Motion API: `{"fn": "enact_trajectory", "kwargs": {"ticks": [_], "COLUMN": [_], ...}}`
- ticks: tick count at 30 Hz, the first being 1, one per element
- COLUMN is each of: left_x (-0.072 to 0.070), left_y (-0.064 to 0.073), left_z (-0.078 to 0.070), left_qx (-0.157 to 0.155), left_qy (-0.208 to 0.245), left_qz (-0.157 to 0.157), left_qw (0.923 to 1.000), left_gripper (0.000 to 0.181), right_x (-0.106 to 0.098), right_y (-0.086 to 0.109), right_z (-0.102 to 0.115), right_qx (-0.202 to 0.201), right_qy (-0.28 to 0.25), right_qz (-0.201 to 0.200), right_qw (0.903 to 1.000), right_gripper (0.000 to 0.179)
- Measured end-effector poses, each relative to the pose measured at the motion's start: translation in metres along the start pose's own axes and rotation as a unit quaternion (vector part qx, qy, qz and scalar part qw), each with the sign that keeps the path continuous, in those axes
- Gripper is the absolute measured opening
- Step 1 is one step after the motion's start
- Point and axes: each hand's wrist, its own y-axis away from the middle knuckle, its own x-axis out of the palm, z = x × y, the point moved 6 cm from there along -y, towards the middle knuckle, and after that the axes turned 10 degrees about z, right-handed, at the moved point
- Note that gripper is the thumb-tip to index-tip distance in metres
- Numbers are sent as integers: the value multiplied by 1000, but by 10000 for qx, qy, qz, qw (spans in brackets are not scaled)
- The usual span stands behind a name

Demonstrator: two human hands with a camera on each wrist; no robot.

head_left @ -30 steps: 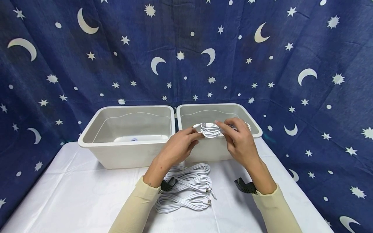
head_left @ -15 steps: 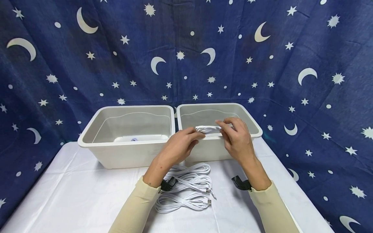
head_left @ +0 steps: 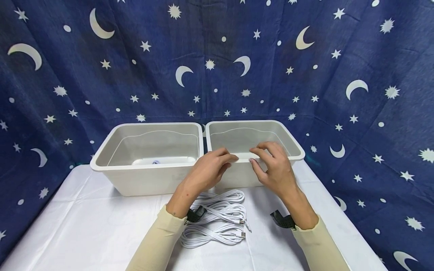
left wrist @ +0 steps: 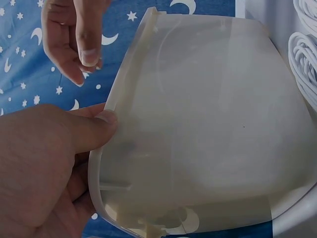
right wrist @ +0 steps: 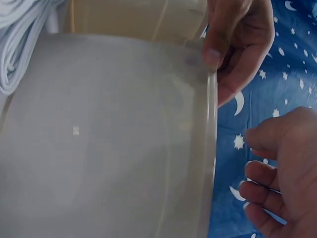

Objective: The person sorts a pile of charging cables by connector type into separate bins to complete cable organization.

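Observation:
My left hand (head_left: 215, 165) grips the front rim of the right plastic bin (head_left: 295, 155) near its left corner. In the left wrist view the thumb of that left hand (left wrist: 44, 148) presses the rim from outside, and the other fingers are behind it. Over the same bin's front edge hovers my right hand (head_left: 276, 169), its fingers apart with nothing between them. The right wrist view shows this right hand (right wrist: 292, 168) loosely bent, clear of the rim. Coiled white USB cables (head_left: 217, 214) lie in a pile on the table below my hands. The right bin's floor is mostly hidden.
A matching left bin (head_left: 145, 177) stands beside the right one, with a small bluish spot on its floor. Both bins rest on a white-clothed table (head_left: 84, 226). A blue curtain (head_left: 217, 49) with moons and stars hangs behind and along the sides.
The right hand has let go of a coiled white cable, which sank behind the right bin's front rim and out of sight. Its fingers have spread. The left hand has stayed at the rim.

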Motion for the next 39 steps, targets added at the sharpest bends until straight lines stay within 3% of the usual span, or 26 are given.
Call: {"fn": "enact_trajectory", "kwargs": {"ticks": [20, 39], "left_x": [0, -2], "left_y": [0, 1], "left_z": [0, -1], "left_qx": [42, 51], "left_qy": [-18, 2], "left_qz": [-9, -79], "left_qw": [10000, 10000], "left_gripper": [28, 29], "right_x": [4, 29], "right_y": [13, 19], "right_z": [36, 58], "right_qx": [-319, -815], "right_qy": [48, 96], "right_qz": [551, 1384], "right_qw": [9980, 9870], "right_gripper": [20, 25]}}
